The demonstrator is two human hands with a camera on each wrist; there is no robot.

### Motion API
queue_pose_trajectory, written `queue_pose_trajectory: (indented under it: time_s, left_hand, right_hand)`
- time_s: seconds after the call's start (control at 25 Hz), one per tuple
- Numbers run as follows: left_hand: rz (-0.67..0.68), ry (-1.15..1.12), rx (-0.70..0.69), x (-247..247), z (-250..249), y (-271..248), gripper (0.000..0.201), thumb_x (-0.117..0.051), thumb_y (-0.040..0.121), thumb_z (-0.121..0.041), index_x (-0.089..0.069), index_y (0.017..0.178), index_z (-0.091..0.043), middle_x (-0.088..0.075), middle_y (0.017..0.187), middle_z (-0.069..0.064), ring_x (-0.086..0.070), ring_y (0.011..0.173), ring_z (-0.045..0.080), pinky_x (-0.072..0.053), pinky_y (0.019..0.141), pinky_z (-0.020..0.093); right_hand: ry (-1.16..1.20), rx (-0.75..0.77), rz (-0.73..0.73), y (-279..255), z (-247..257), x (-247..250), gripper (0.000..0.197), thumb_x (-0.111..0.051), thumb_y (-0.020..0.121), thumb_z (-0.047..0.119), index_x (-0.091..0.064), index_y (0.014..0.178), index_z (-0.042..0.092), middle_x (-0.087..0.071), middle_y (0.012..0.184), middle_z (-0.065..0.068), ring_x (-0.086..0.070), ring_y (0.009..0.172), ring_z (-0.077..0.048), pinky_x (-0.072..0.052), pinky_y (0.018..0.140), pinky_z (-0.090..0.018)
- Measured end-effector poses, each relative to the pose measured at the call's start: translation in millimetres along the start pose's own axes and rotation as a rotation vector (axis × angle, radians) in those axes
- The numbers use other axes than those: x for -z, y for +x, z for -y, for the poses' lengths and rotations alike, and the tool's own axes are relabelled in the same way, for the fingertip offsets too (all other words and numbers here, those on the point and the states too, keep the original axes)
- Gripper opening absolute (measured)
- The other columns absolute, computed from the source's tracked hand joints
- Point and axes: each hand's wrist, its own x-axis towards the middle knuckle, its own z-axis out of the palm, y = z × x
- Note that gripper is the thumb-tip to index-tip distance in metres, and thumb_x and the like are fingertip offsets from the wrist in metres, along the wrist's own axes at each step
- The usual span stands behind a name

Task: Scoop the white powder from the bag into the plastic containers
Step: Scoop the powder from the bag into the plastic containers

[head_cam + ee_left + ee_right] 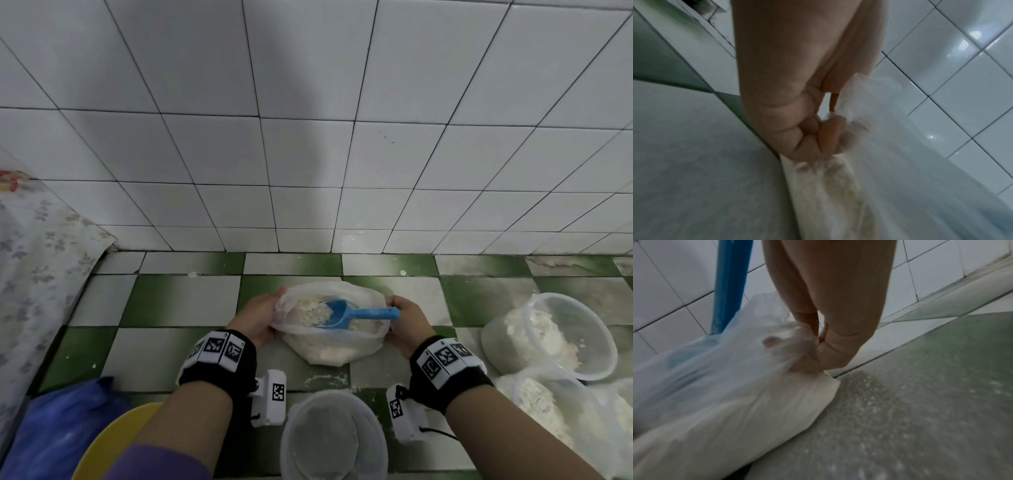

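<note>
Blue scoop (346,313) lies in the bag (330,346) — both hands pinch its rim.

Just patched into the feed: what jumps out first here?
The blue scoop lying in the open bag of white powder, mid-floor by the tiled wall. The left hand and right hand grip the bag's rim on either side. An empty plastic container waits nearest the camera.

A white tiled wall (308,137) rises behind the green-and-white checkered floor (178,301). Left of that floor hangs a flower-printed cloth (37,267). At the floor's near-left corner, a blue plastic bag (58,428) lies just beside a yellow bowl (113,442).
</note>
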Motion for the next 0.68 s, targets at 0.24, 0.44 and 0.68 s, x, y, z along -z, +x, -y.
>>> queue_pose_trajectory:
  time_s: [0.24,0.44,0.68]
  left_hand:
    - [0.020,0.036,-0.019,13,4,-7,0.032,-0.053,0.098,-0.028,-0.067,0.107,0.000,-0.066,0.098,0.017,-0.060,0.079,0.023,-0.049,0.064,0.030]
    - [-0.072,0.134,-0.124,10,4,-4,0.040,-0.052,0.097,-0.041,-0.069,0.103,-0.005,-0.070,0.107,0.014,-0.064,0.091,0.027,-0.051,0.080,0.037]
    - [-0.053,0.218,-0.191,9,0,-20,0.034,-0.048,0.098,-0.043,-0.070,0.102,-0.017,-0.069,0.111,0.007,-0.063,0.104,0.023,-0.046,0.100,0.038]
  right_hand:
    - [-0.159,0.215,-0.178,-23,20,19,0.035,-0.045,0.096,0.042,-0.057,0.083,0.012,-0.058,0.079,-0.004,-0.052,0.070,-0.018,-0.046,0.067,-0.035]
    - [-0.792,0.417,0.060,-67,49,3,0.046,-0.050,0.085,0.063,-0.049,0.085,0.017,-0.061,0.070,0.000,-0.054,0.059,-0.012,-0.041,0.052,-0.023]
    - [-1.060,0.521,0.036,-78,60,-7,0.030,-0.055,0.092,0.044,-0.069,0.096,0.018,-0.070,0.090,-0.003,-0.063,0.080,-0.017,-0.050,0.070,-0.027]
